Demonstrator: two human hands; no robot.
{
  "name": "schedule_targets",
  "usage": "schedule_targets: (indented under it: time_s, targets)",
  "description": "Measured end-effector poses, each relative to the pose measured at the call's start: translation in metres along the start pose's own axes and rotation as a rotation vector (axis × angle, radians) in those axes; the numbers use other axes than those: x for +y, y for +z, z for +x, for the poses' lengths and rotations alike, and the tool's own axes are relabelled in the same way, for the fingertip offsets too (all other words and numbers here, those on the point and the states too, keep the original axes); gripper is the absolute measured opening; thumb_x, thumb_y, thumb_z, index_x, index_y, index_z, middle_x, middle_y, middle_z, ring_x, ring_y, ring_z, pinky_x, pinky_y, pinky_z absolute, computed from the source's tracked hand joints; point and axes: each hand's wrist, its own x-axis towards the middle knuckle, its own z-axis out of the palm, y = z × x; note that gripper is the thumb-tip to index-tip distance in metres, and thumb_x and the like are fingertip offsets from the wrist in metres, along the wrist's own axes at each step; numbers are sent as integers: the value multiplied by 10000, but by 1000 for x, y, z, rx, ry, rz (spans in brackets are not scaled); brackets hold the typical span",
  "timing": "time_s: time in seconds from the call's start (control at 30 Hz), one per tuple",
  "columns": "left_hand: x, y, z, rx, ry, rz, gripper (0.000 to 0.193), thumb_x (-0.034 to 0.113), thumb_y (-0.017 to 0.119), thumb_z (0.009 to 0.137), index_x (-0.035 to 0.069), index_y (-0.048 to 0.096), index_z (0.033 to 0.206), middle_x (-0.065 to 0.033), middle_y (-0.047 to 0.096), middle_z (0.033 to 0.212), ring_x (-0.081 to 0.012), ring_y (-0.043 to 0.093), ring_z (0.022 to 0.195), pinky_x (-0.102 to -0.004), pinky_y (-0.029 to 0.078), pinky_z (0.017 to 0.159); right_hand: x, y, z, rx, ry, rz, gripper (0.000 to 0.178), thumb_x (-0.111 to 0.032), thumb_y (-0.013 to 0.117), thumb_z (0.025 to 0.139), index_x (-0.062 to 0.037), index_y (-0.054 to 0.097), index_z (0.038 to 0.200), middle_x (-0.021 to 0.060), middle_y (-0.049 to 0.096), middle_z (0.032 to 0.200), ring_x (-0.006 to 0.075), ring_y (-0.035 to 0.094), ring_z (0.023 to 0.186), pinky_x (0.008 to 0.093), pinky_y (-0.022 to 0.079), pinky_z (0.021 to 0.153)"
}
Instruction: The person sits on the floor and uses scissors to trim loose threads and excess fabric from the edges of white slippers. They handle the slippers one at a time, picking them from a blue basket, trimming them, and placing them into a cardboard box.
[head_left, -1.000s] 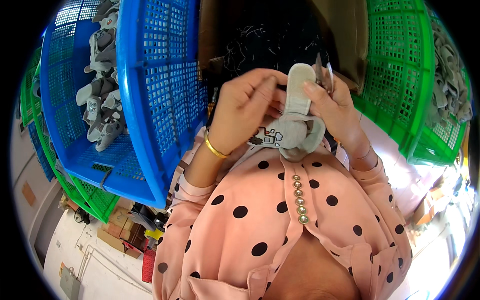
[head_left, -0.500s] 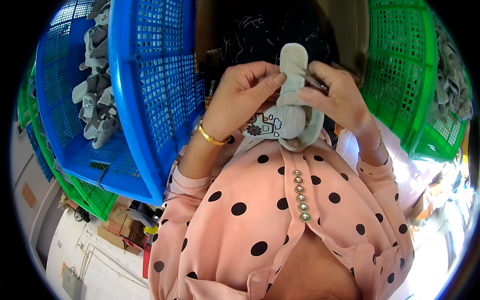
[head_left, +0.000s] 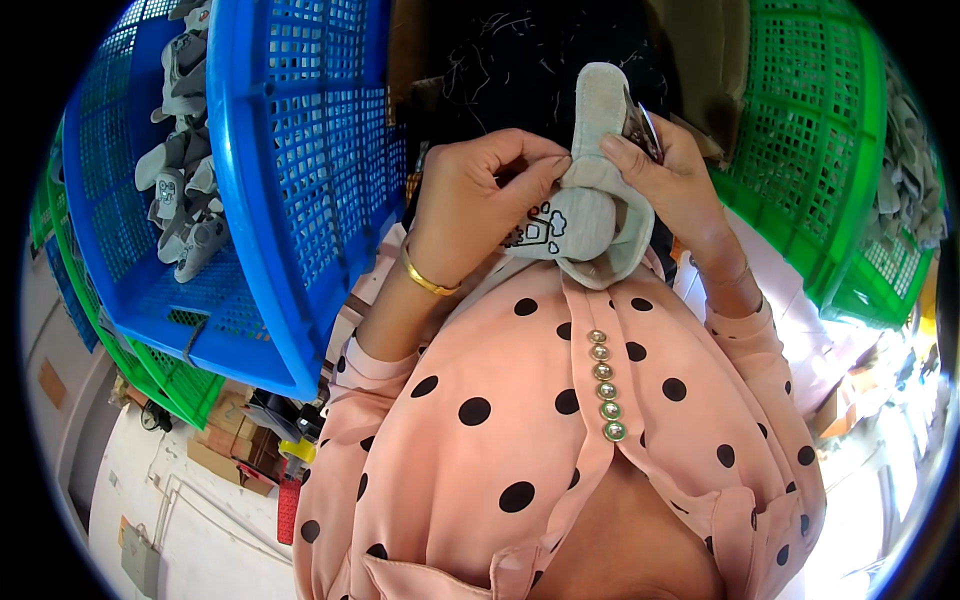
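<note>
In front of my chest is a small pale grey fabric shoe upper point(head_left: 585, 222), with a cartoon print on one side and a long rounded tab pointing away from me. My left hand point(head_left: 478, 190) is closed, thumb and forefinger pinched at the upper's left edge near the base of the tab. On the other side, my right hand point(head_left: 675, 175) presses its thumb on the upper. A slim dark tool with a shiny edge, seemingly thread snips point(head_left: 643, 130), sticks out of that same hand. Its lower part is hidden by the fingers.
A tall blue plastic crate point(head_left: 240, 200) at the left holds several grey shoe uppers point(head_left: 185, 200). Green crates stand behind it. To the right, another green crate point(head_left: 800, 130) has a heap of grey pieces point(head_left: 905, 160) beyond it. Loose threads lie on dark cloth ahead.
The tab has swung up and slightly right. My right hand has moved its thumb up onto the upper, and the tool now points upward. My left fingers have slid lower along the edge.
</note>
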Motion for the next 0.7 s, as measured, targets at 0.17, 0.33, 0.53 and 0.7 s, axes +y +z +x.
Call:
schedule_targets:
  time_s: [0.17, 0.33, 0.53, 0.7]
  targets:
    - [-4, 5, -4, 83, 125, 221, 88, 50, 667, 877, -6, 698, 937, -57, 718, 810, -81, 672, 709, -195, 532, 621, 10, 2, 3, 85, -163, -346, 303, -239, 666, 904, 37, 582, 997, 68, 611, 757, 93, 544, 653, 234, 463, 612]
    - [-9, 10, -5, 170, 241, 373, 83, 57, 678, 864, 0, 680, 925, -68, 721, 813, -103, 686, 700, -219, 542, 628, -1, 0, -2, 244, -471, -706, 353, -344, 704, 841, -28, 564, 908, 81, 583, 660, 216, 582, 551, 286, 448, 509]
    - [-17, 9, -8, 191, 341, 526, 116, 92, 671, 857, 45, 586, 921, -94, 667, 718, -221, 665, 592, -291, 510, 518, -19, -6, -15, 179, -605, -1289, 434, -496, 666, 796, -109, 489, 713, 22, 493, 540, 198, 525, 472, 307, 406, 442]
    - [-18, 10, -14, 178, 284, 562, 91, 67, 655, 880, 44, 629, 964, -90, 694, 807, -184, 688, 654, -258, 528, 569, -31, -2, -11, 82, -627, -1408, 423, -479, 644, 816, -112, 488, 675, 26, 489, 523, 204, 524, 464, 306, 393, 448]
